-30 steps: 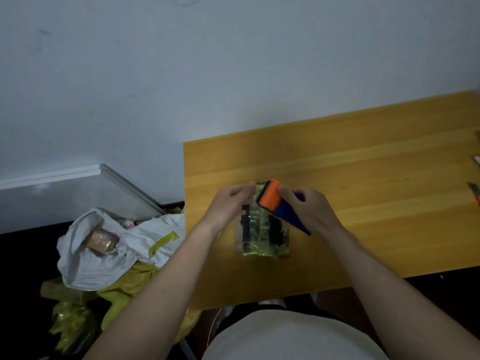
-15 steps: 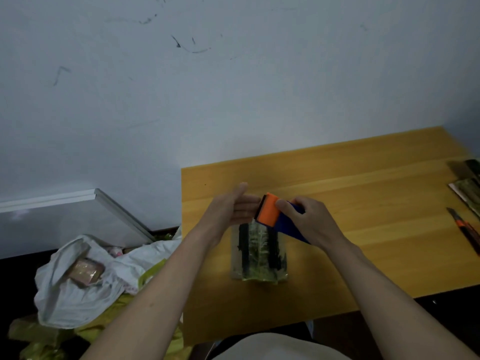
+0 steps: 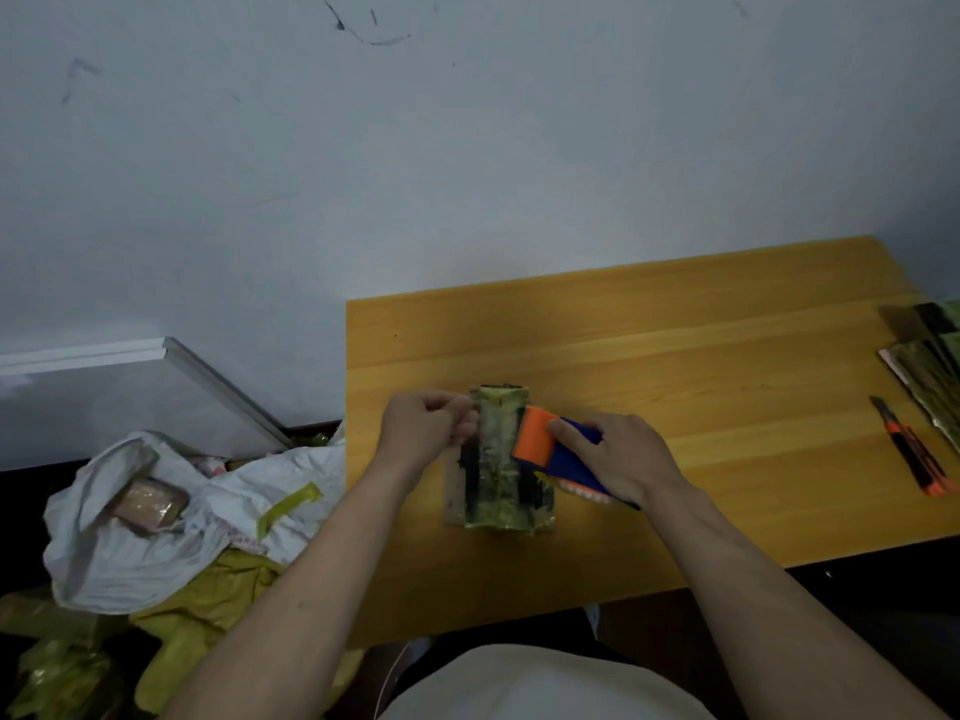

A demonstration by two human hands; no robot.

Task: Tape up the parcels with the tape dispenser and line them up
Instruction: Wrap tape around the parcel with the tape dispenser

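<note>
Parcel (image 3: 498, 459) lies flat on the table (image 3: 675, 356), near its left edge. Right hand (image 3: 621, 457) grips the tape dispenser (image 3: 553, 449) on the parcel's right side; left hand (image 3: 428, 428) pinches the parcel's upper-left edge. Best to keep the parcel pinned, roll the dispenser flat and steady, and keep the tape taut to avoid wrinkles.

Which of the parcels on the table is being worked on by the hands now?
The parcel near the table's left edge: the left hand grips its side and the right hand holds the tape dispenser on it. The other parcels lie untouched at the far right.
</note>
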